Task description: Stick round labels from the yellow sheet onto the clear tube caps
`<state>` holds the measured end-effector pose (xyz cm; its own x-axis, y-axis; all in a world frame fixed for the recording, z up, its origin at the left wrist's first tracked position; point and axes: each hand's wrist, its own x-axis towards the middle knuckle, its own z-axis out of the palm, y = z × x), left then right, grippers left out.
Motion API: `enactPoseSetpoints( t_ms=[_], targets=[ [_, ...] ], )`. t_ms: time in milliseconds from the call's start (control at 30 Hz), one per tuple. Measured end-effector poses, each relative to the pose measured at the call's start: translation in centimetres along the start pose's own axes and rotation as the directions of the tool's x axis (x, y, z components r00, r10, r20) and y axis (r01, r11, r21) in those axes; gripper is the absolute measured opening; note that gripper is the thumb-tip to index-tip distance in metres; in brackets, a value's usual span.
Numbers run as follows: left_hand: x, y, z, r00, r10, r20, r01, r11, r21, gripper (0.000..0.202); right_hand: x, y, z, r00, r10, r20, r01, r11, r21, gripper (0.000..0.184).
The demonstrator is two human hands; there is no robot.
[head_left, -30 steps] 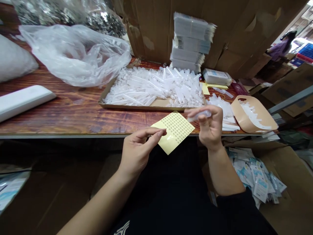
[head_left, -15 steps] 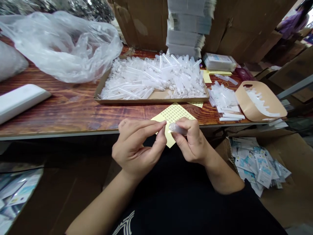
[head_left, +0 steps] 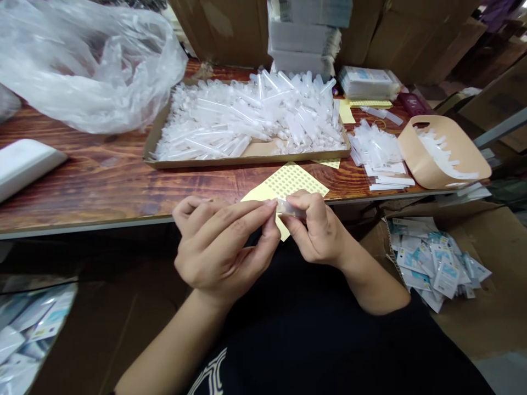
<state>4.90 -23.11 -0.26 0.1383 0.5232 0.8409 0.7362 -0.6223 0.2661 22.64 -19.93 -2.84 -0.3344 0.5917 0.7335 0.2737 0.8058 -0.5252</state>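
Between the thumb and fingers of my right hand [head_left: 319, 225] is a small translucent plastic tube [head_left: 290, 208], its end pointing left. My left hand [head_left: 226, 244] pinches thumb and forefinger together right at that end; whatever is in the pinch is too small to make out. Beneath both hands, a yellow sheet of small round stickers [head_left: 294, 181] lies at the table's front edge and overhangs it. Behind it stands a shallow cardboard tray [head_left: 247, 161] heaped with similar translucent tubes [head_left: 222, 118].
At the right are a beige bin [head_left: 428, 164] of white pieces and a pile of clear packets [head_left: 379, 145]. Below it, an open carton [head_left: 486, 263] holds packaged cards. A plastic bag [head_left: 102, 71] and a white block [head_left: 28, 164] occupy the left. Stacked packs [head_left: 302, 38] rise behind the tray.
My left fingertips and the tube's end have come together, closing the small gap between them. The whole view has shifted slightly, with the table higher in the picture.
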Motion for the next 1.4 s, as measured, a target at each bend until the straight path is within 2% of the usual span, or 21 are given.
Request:
enactPoseSetpoints(
  t_ms=[200, 433, 700, 867, 967, 1200, 1400],
  targets=[
    [0.6, 0.1, -0.6, 0.996, 0.058, 0.068, -0.058, 0.998, -0.001, 0.034, -0.2, 0.5, 0.2, 0.996, -0.079, -0.04, 0.078, 0.996, -0.037, 0.025],
    [1.2, 0.1, -0.9, 0.982, 0.087, 0.165, -0.077, 0.995, -0.067, 0.035, -0.9, 0.8, 0.0, 0.999, -0.041, 0.028, 0.041, 0.999, 0.006, 0.024],
    [0.6, 0.0, -0.6, 0.984, -0.07, 0.166, 0.116, 0.952, -0.285, 0.04, -1.3, 0.9, -0.1, 0.997, 0.024, 0.07, -0.035, 0.988, 0.151, 0.023],
    [0.2, -0.1, -0.6, 0.976, -0.122, 0.178, 0.175, 0.931, -0.32, 0.035, -1.8, 1.1, 0.4, 0.999, 0.016, 0.052, -0.024, 0.986, 0.163, 0.025],
    [0.0, -0.1, -0.5, 0.982, -0.108, 0.155, 0.147, 0.952, -0.27, 0.031, -1.9, 1.3, 0.8, 1.0, -0.02, 0.013, 0.018, 0.993, 0.113, 0.028],
    [-0.2, -0.4, -0.7, 0.992, 0.017, 0.128, 0.001, 0.99, -0.139, 0.032, -1.6, 1.3, 1.4, 0.995, -0.096, -0.041, 0.093, 0.994, -0.061, 0.032],
    [-0.3, -0.5, -0.9, 0.989, 0.042, 0.139, -0.03, 0.996, -0.086, 0.031, -1.5, 1.3, 1.5, 0.991, -0.127, -0.032, 0.121, 0.982, -0.147, 0.028]
  ],
)
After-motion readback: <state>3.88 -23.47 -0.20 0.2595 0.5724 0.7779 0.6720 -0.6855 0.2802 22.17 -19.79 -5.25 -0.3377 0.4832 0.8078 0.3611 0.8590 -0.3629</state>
